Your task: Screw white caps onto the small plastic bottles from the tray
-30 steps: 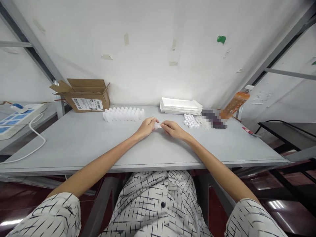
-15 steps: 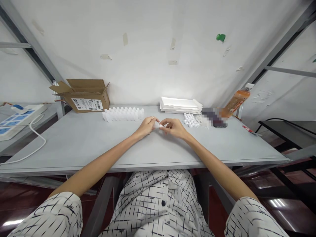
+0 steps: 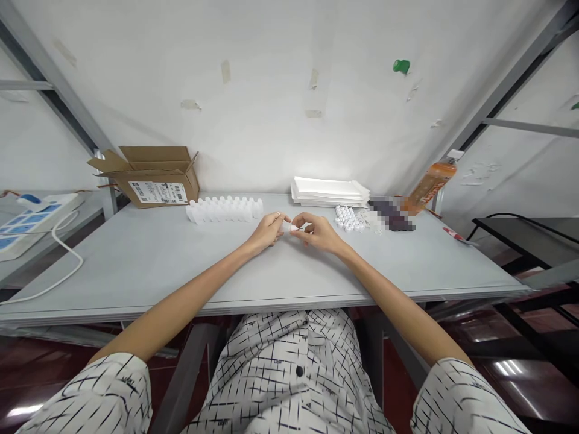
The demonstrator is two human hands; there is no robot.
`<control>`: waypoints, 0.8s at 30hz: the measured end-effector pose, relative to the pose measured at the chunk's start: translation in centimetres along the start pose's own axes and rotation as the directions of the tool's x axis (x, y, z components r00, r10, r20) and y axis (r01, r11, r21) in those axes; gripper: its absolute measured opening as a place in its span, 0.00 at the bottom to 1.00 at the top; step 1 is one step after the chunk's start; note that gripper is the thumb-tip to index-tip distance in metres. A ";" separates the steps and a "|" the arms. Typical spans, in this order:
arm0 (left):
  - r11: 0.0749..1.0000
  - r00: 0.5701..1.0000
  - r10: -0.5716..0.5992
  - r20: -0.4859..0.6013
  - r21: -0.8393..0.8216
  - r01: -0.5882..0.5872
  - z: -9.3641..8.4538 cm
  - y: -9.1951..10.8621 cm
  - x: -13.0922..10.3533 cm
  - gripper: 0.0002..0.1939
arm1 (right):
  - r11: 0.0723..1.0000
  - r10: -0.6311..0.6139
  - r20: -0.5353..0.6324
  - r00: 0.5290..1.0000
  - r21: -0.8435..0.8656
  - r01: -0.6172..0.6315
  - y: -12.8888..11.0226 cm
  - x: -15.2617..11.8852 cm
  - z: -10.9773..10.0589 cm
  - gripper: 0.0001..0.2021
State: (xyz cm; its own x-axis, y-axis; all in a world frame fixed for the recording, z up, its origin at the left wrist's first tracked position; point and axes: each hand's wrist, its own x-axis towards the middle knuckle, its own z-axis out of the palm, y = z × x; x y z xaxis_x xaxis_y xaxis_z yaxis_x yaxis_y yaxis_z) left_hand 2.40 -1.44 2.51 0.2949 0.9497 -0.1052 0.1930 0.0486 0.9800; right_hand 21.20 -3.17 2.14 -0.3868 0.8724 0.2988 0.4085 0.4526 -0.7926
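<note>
My left hand is closed around a small translucent white bottle, mostly hidden by the fingers. Facing it, my right hand pinches a small white cap at the bottle's end; whether the cap is seated on it I cannot tell. Both hands are just above the middle of the grey table. Beyond my left hand, several similar white bottles stand upright in close rows. A cluster of small white caps lies to the right of my right hand, beside a pile of small clear pieces.
An open cardboard box is at the back left. White stacked trays or sheets lie by the wall. At the right are a blurred dark object, an orange drink bottle and a red-and-white item. A white cable crosses the left edge.
The white cap and bottle have come together between my fingertips, my right fingers moving slightly left. The whole view has shifted a little.
</note>
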 end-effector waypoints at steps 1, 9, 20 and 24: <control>1.000 1.000 0.004 0.004 0.000 -0.004 0.0 0.0 0.0 0.13 | 1.000 -0.005 0.001 1.000 0.002 0.005 0.0 0.0 0.0 0.17; 1.000 1.000 0.026 0.007 0.001 -0.026 0.0 -0.5 0.3 0.13 | 0.998 0.009 0.084 0.996 -0.067 -0.003 0.2 0.1 0.0 0.16; 0.996 0.997 0.075 -0.008 0.038 -0.074 -0.2 -0.8 0.7 0.14 | 1.000 0.014 0.127 0.992 -0.028 -0.010 0.3 0.1 -0.1 0.13; 0.994 0.996 0.086 -0.002 0.063 -0.085 -0.3 -1.0 0.8 0.14 | 0.997 0.064 0.151 0.987 -0.052 -0.057 0.6 0.2 0.0 0.18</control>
State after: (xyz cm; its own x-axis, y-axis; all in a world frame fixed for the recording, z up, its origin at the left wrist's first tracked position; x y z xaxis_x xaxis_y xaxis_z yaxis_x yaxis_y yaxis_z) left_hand 2.12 -0.61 1.46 0.3083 0.9511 -0.0205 0.2260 -0.0522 0.9727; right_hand 21.34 -2.76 1.74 -0.4800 0.8618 0.1641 0.4724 0.4116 -0.7794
